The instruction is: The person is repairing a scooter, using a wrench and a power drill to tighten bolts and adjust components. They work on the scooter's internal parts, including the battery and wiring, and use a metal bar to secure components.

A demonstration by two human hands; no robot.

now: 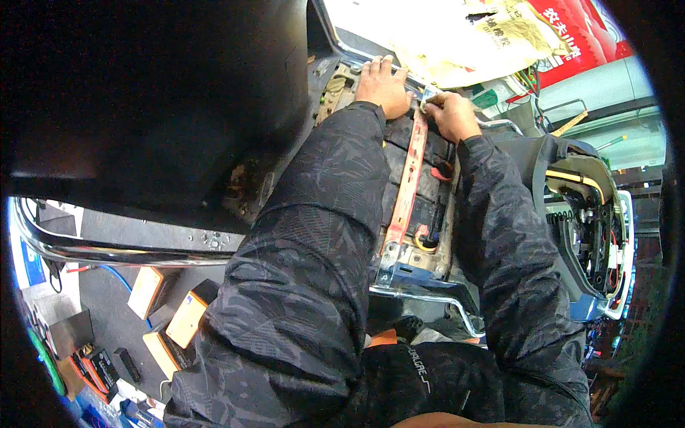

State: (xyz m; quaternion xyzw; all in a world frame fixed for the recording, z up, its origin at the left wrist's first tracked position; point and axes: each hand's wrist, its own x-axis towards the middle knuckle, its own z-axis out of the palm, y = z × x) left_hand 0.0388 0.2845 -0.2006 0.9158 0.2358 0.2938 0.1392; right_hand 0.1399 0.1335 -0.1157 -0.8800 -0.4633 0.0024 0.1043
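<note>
Before me lies an open vehicle compartment holding dark battery blocks [398, 146]. A worn red metal strap [407, 189] runs lengthwise over them. My left hand [385, 89] rests at the far rim of the compartment, fingers stretched out and slightly spread. Close to its right, my right hand [454, 116] pinches something small and pale at the far end of the strap; its kind is too small to tell. A red-covered cable end [440, 174] shows on the batteries, and a yellow cable [426, 249] curves near the strap's near end.
A large black panel [178, 85] stands at the left. Below it runs a chrome tube [107, 251]. Orange-and-white boxes [187, 319] lie at the lower left. A yellow bag [499, 43] and red packaging [589, 32] are beyond my hands. Exposed vehicle parts [586, 221] are at the right.
</note>
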